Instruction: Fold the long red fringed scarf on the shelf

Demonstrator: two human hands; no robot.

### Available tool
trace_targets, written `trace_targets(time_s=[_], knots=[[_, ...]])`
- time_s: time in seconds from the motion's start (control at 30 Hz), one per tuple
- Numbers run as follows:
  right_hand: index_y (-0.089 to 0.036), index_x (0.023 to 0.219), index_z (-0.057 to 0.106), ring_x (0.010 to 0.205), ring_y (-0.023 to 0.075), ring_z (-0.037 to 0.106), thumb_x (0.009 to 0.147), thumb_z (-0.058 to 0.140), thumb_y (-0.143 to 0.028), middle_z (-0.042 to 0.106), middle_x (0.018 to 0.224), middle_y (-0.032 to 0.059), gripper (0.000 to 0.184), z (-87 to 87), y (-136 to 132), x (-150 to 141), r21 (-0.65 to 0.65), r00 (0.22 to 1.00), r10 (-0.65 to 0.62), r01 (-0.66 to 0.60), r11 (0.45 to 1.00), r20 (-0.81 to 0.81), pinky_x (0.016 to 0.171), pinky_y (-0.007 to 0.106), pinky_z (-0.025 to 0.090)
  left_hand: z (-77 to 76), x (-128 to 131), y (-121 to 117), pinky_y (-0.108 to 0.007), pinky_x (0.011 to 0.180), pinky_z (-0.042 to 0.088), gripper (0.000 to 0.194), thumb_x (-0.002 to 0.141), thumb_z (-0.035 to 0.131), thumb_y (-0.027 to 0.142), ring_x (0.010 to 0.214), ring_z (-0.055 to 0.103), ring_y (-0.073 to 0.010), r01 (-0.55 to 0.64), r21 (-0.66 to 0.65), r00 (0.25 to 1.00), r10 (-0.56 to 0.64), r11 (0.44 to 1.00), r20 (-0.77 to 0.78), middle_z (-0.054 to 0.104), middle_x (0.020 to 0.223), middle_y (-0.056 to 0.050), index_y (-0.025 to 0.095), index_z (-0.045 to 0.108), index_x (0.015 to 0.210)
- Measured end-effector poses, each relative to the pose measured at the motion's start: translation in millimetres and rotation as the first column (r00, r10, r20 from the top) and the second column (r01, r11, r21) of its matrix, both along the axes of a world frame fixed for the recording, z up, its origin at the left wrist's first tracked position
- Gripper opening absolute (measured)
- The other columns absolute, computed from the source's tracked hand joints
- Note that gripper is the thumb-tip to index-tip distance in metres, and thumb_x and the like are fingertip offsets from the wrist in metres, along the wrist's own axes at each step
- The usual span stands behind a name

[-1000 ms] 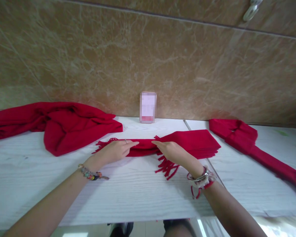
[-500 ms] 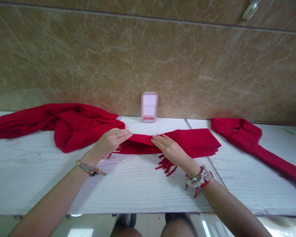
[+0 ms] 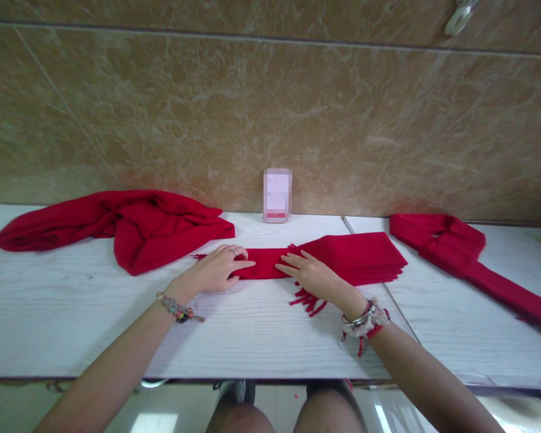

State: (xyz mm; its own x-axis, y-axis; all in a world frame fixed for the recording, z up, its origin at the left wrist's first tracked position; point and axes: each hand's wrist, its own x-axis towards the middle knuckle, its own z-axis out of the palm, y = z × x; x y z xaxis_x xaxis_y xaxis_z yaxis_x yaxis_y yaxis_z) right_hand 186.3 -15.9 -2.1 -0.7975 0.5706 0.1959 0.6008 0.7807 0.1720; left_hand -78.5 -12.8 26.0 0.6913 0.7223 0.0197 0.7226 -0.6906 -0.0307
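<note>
A red fringed scarf [image 3: 268,263] lies in a narrow strip on the white table, between my hands. My left hand [image 3: 219,269] rests palm down over the strip's left end, its thumb and index finger spread apart on the cloth. Some fringe sticks out behind this hand. My right hand [image 3: 310,275] lies flat on the strip's right part with its fingers spread. Under and beside that hand is a folded stack of red scarves [image 3: 354,255], its layers showing at the right end. Loose fringe [image 3: 310,302] hangs out below my right wrist. My palms hide part of the cloth.
A rumpled red cloth [image 3: 153,225] lies at the left against the brown tiled wall [image 3: 234,120]. Another red scarf [image 3: 455,249] stretches off to the right. A small pale box [image 3: 277,195] stands at the wall. The white table [image 3: 252,343] has a seam at right.
My left hand has shifted right and nearer to me, and its fingers have spread. The strip's far edge, lifted before, now lies flat. My right hand stays nearly in place, fingers wider apart.
</note>
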Motion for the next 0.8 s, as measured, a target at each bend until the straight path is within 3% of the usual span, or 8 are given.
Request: trace_targets(time_s=[0.13, 0.27, 0.43, 0.57, 0.67, 0.8], knots=[[-0.019, 0.126, 0.046, 0.118, 0.022, 0.045, 0.084, 0.039, -0.005, 0.051, 0.127, 0.009, 0.045, 3.6, -2, -2, 0.019, 0.999, -0.025, 0.025, 1.0, 0.02, 0.099, 0.043, 0.036, -9.6, -1, 2, -0.046, 0.102, 0.018, 0.051, 0.084, 0.043, 0.038, 0.13, 0.022, -0.028, -0.09, -0.184, 0.996, 0.084, 0.979, -0.039, 0.026, 0.144, -0.007, 0.029, 0.034, 0.133], [-0.015, 0.122, 0.05, 0.118, 0.025, 0.045, 0.085, 0.04, -0.008, 0.052, 0.126, 0.0107, 0.039, 7.1, -6, -6, 0.022, 0.998, -0.06, 0.059, 0.998, 0.028, 0.099, 0.046, 0.035, -14.0, -3, 1, -0.055, 0.101, 0.008, 0.058, 0.086, 0.033, 0.052, 0.133, 0.009, -0.0312, -0.174, -0.281, 0.984, 0.158, 0.944, -0.078, 0.018, 0.146, -0.01, 0.028, 0.023, 0.138], [-0.01, 0.114, 0.054, 0.116, 0.0235, 0.045, 0.085, 0.046, -0.018, 0.055, 0.121, 0.0123, 0.031, 10.8, -14, -21, 0.007, 0.997, 0.039, -0.039, 0.999, -0.062, 0.1, 0.043, 0.033, -20.5, -3, 7, -0.052, 0.103, 0.009, 0.039, 0.092, 0.026, 0.031, 0.13, 0.021, -0.0234, -0.126, -0.158, 0.989, 0.136, 0.979, 0.05, 0.03, 0.142, -0.004, 0.031, 0.042, 0.127], [-0.009, 0.098, 0.061, 0.095, 0.0195, 0.057, 0.084, 0.046, -0.012, 0.063, 0.101, 0.0111, 0.021, 13.2, -17, -30, -0.054, 0.999, 0.03, -0.031, 0.998, -0.013, 0.086, 0.033, 0.044, -24.3, -2, 24, -0.043, 0.101, 0.023, 0.028, 0.085, 0.035, 0.028, 0.113, 0.044, -0.0209, -0.122, -0.122, 0.969, 0.145, 0.985, 0.199, 0.052, 0.122, -0.007, 0.021, 0.056, 0.104], [-0.009, 0.091, 0.061, 0.083, 0.0196, 0.059, 0.083, 0.045, -0.009, 0.064, 0.09, 0.0104, 0.018, 17.8, -18, -37, -0.08, 0.997, -0.007, 0.012, 0.997, 0.073, 0.073, 0.03, 0.048, -16.3, -3, 40, -0.033, 0.088, 0.037, 0.022, 0.078, 0.044, 0.03, 0.097, 0.051, -0.02, -0.144, -0.237, 0.946, 0.204, 0.961, 0.25, 0.058, 0.104, -0.007, 0.018, 0.054, 0.094], [-0.01, 0.087, 0.061, 0.079, 0.0209, 0.06, 0.084, 0.046, -0.01, 0.064, 0.085, 0.0094, 0.016, 25.7, -19, -57, -0.073, 0.996, -0.008, 0.014, 0.997, 0.088, 0.067, 0.031, 0.048, 2.7, -6, 59, -0.025, 0.068, 0.041, 0.031, 0.068, 0.053, 0.03, 0.078, 0.054, -0.0169, -0.183, -0.457, 0.943, 0.286, 0.871, 0.169, 0.059, 0.087, -0.003, 0.017, 0.052, 0.097]])
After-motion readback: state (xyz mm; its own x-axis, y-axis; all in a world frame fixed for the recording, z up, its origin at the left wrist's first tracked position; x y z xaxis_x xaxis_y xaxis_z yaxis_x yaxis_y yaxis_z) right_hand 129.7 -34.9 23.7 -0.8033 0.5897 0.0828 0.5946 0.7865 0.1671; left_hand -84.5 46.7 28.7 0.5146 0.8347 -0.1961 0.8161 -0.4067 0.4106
